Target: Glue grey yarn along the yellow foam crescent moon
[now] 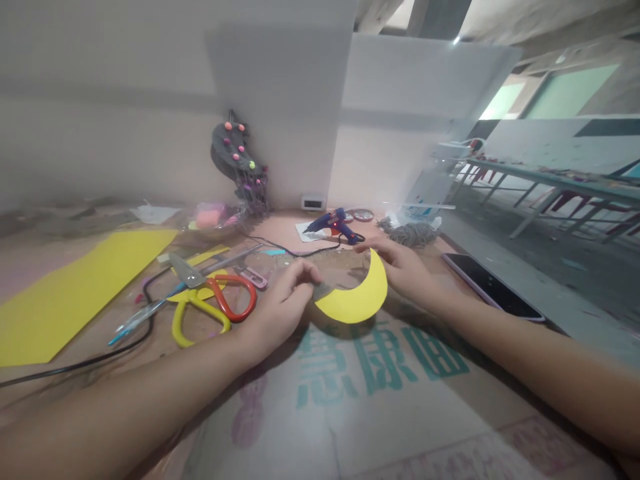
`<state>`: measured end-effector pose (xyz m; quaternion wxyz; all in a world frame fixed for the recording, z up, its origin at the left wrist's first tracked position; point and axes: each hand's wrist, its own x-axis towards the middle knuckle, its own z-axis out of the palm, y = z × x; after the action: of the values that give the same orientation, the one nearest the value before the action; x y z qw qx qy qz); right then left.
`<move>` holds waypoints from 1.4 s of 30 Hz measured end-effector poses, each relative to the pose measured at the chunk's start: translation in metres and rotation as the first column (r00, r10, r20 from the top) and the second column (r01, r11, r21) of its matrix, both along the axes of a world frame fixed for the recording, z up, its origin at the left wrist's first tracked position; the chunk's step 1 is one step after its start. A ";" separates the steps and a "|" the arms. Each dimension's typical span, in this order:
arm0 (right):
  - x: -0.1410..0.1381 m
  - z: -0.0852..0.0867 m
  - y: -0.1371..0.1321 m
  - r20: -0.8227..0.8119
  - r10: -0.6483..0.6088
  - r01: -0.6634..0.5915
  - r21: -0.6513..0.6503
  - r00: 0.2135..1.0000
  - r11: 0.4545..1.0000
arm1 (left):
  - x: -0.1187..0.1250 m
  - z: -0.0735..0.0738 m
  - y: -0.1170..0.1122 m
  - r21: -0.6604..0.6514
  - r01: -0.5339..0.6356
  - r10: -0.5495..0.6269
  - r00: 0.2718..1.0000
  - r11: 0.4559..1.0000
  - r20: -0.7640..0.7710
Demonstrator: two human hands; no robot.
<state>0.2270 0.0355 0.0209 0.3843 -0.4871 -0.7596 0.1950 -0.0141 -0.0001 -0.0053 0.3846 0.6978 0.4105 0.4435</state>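
Observation:
A yellow paper crescent (354, 305) is held up above the table, its points toward the upper right and the left. My left hand (289, 293) is closed, thumb and forefinger pinching at its left tip. A small blurred grey piece (325, 291) shows at that tip, too unclear to name. Behind the crescent's right horn is my right hand (395, 263), its fingers bent and closed; the paper partly hides them, so what they hold cannot be made out. Scissors (233, 298) with one red and one yellow handle lie left of my left hand, beside a pink cutter (253, 277).
A blue glue gun (333, 223) with a black cable lies beyond my hands, near grey yarn (413, 232). At right is a phone (493, 287); at left, a yellow sheet (85, 293) and a pen (137, 321). A grey crescent ornament (230, 150) with coloured balls stands against the wall.

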 end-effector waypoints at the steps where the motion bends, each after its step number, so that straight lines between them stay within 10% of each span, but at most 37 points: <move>1: -0.005 0.001 -0.006 -0.058 0.052 -0.056 -0.055 0.997 0.997 | 0.000 0.000 0.000 0.005 -0.010 0.010 1.000 1.000 -0.002; 9: -0.031 -0.012 -0.032 -0.507 0.214 -0.419 -0.334 0.835 0.844 | 0.003 0.001 -0.002 0.042 0.011 -0.011 1.000 0.999 -0.016; 30: -0.025 -0.033 -0.011 -0.392 0.088 -0.249 -0.381 0.916 0.891 | 0.001 -0.004 -0.002 0.063 0.117 -0.114 0.992 0.991 -0.047; 42: -0.031 -0.020 -0.024 -0.482 -0.063 -0.116 -0.333 0.874 0.936 | 0.006 -0.001 0.004 -0.193 -0.003 0.026 0.993 0.981 0.117</move>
<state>0.1960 0.0112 0.0005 0.4667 -0.4726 -0.5981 0.4485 -0.0084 0.0036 -0.0061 0.4709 0.6265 0.4330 0.4453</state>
